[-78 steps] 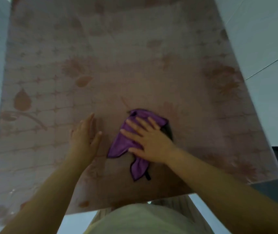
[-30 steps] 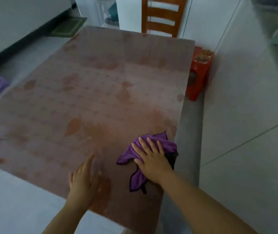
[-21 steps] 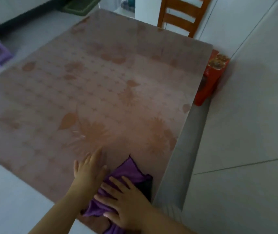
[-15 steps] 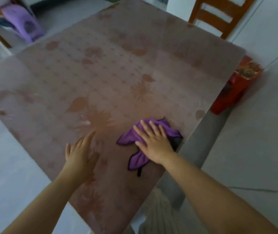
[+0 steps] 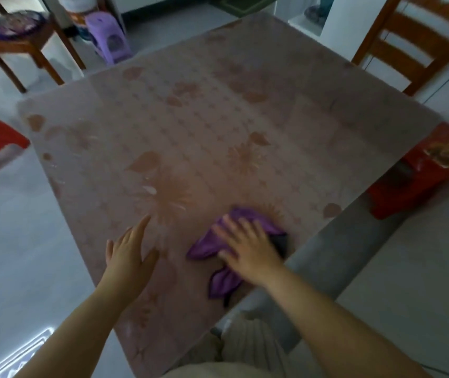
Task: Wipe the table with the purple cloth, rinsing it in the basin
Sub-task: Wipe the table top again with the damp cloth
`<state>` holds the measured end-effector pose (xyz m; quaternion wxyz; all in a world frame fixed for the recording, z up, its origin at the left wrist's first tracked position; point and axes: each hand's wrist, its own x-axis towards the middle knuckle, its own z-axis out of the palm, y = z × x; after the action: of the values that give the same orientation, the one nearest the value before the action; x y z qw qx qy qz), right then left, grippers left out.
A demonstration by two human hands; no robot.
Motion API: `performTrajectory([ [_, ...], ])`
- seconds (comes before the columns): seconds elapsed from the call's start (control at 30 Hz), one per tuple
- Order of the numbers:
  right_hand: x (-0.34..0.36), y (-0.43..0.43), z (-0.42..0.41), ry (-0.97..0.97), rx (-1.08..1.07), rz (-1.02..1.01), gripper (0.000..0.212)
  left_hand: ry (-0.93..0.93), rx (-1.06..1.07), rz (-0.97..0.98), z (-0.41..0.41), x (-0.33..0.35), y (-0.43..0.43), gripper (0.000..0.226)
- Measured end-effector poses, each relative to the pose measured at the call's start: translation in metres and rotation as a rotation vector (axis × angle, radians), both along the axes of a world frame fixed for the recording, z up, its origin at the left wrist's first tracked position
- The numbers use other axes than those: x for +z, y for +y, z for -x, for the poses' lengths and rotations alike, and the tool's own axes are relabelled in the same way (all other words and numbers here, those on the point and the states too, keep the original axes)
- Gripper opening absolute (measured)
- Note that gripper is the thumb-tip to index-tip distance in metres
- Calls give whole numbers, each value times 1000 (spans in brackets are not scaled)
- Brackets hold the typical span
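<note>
2 grips lie flat with straight fingers, grasping nothing: the right grip (image 5: 248, 249) presses the cloth (image 5: 203, 245) on the surface (image 5: 218, 118) near its right edge, and the left grip (image 5: 130, 255) rests beside. Since 0.7 s ago the cloth has gone outward again, so I judge wiping continues. No basin shows.

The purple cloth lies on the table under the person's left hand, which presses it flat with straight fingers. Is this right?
Not quite: the hand is wrong. The head view shows the purple cloth lying on the table under the right hand, which presses it flat with straight fingers. The left hand rests on the bare tabletop beside the cloth and does not touch it.
</note>
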<state>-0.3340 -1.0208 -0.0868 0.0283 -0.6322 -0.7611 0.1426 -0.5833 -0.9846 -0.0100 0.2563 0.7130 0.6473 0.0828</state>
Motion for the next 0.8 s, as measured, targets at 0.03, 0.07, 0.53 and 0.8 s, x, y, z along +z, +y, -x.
performTrajectory([
  [0.03,-1,9,-21,-62,-125,22,58,5,5,10,2,1,1,64],
  [0.07,0,18,-32,-100,-247,58,59,2,16,20,5,0,1,63],
  [0.53,15,53,16,167,535,163,54,80,190,55,-88,-6,52,63],
  [0.8,11,163,-232,-141,360,98,56,13,331,165,-239,-2,75,64],
])
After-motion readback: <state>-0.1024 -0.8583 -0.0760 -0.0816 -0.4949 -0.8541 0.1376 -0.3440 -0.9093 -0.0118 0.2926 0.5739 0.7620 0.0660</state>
